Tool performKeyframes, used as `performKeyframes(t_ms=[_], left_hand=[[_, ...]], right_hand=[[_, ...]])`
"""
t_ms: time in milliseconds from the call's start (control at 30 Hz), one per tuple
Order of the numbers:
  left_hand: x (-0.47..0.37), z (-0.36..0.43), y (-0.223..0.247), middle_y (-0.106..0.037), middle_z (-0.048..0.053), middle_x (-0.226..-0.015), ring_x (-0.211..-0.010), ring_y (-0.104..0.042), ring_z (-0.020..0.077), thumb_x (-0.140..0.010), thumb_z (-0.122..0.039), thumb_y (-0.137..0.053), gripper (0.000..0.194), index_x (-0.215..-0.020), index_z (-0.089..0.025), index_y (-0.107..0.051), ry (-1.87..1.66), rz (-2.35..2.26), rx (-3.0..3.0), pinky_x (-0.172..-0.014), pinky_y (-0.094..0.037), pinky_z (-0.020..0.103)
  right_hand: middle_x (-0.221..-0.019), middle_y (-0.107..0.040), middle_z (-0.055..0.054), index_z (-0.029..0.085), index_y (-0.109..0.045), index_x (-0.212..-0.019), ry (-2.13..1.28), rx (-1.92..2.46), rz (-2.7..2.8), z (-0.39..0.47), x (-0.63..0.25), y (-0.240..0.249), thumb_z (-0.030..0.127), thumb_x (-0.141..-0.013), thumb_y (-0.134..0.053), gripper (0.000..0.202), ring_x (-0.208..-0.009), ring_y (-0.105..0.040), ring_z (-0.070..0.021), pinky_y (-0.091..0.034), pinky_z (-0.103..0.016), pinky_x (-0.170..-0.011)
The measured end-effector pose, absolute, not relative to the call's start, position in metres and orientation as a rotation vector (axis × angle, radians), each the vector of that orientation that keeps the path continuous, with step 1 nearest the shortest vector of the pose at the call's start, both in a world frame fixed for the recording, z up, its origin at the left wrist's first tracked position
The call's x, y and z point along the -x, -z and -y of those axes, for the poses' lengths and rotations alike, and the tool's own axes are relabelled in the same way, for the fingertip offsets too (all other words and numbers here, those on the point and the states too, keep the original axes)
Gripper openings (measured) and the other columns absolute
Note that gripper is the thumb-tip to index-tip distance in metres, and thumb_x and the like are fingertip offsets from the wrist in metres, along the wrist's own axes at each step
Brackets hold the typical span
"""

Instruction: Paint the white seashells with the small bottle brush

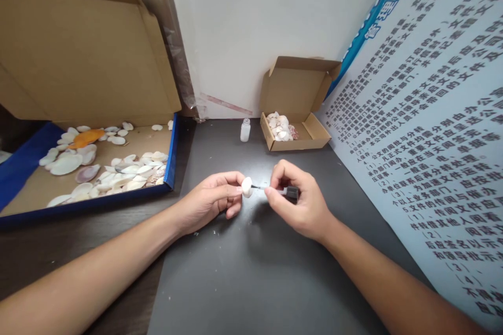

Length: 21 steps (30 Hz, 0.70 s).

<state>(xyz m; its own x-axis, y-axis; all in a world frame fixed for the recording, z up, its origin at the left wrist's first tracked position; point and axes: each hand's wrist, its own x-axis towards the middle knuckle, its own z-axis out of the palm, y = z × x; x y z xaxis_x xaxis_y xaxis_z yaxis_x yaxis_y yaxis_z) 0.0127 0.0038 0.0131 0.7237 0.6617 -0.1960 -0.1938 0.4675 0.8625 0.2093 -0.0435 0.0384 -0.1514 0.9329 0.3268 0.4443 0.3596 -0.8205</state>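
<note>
Between thumb and fingers, my left hand (220, 194) holds a small white seashell (247, 187) above the dark mat. My right hand (301, 196) pinches a brush (281, 191) by its pale stem, and its black cap (292, 193) lies toward the palm. The brush's dark thin tip points left and reaches the shell's right edge; whether it touches, I cannot tell. Behind the hands stands a small uncapped bottle (245, 130) of whitish liquid.
On the left, a large open blue-edged box (133, 146) holds many shells and an orange piece (87, 138). A small open cardboard box (301, 145) with shells stands at the back right. A white panel (236, 36) rises behind; a printed sheet (424, 131) slopes along the right.
</note>
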Motion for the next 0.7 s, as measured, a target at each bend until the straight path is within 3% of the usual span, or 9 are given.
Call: performKeyframes(t_ms=[133,300,433,700], left_hand=[[-0.0128,-0.0038,-0.0122,-0.051,-0.001,-0.07,-0.052,-0.044,0.0064,-0.08,-0.024,-0.068,0.012,-0.083,-0.014,-0.062,-0.564,-0.572,-0.942,-0.051,-0.032,0.021],[-0.013,-0.0037,-0.0114,-0.05,-0.002,-0.07,-0.053,-0.043,0.0065,-0.081,-0.026,-0.068,0.014,-0.083,-0.014,-0.06,-0.566,-0.574,-0.95,-0.052,-0.033,0.02],[-0.0132,-0.004,-0.0111,-0.049,-0.002,-0.07,-0.054,-0.044,0.0059,-0.082,-0.025,-0.067,0.012,-0.084,-0.014,-0.06,-0.566,-0.565,-0.958,-0.053,-0.032,0.02],[-0.0129,-0.0029,-0.0112,-0.047,-0.003,-0.07,-0.053,-0.043,0.0057,-0.082,-0.023,-0.065,0.01,-0.084,-0.014,-0.059,-0.572,-0.578,-0.947,-0.053,-0.032,0.019]], right_hand=[[-0.059,-0.043,0.006,0.022,-0.042,-0.067,-0.571,1.314,1.77,0.0431,-0.2086,-0.0388,0.017,-0.076,-0.058,0.019,-0.053,-0.038,-0.0095,-0.032,-0.025,-0.052],[-0.06,-0.044,0.006,0.022,-0.043,-0.069,-0.686,1.257,1.805,0.0425,-0.2092,-0.0378,0.02,-0.078,-0.057,0.017,-0.052,-0.04,-0.0097,-0.033,-0.024,-0.051],[-0.06,-0.043,0.006,0.022,-0.041,-0.067,-0.538,1.354,1.795,0.0423,-0.209,-0.0375,0.017,-0.076,-0.057,0.019,-0.054,-0.04,-0.0099,-0.032,-0.025,-0.053],[-0.06,-0.044,0.006,0.022,-0.042,-0.068,-0.559,1.341,1.833,0.0421,-0.2111,-0.0378,0.017,-0.078,-0.056,0.018,-0.055,-0.04,-0.0101,-0.032,-0.025,-0.054]])
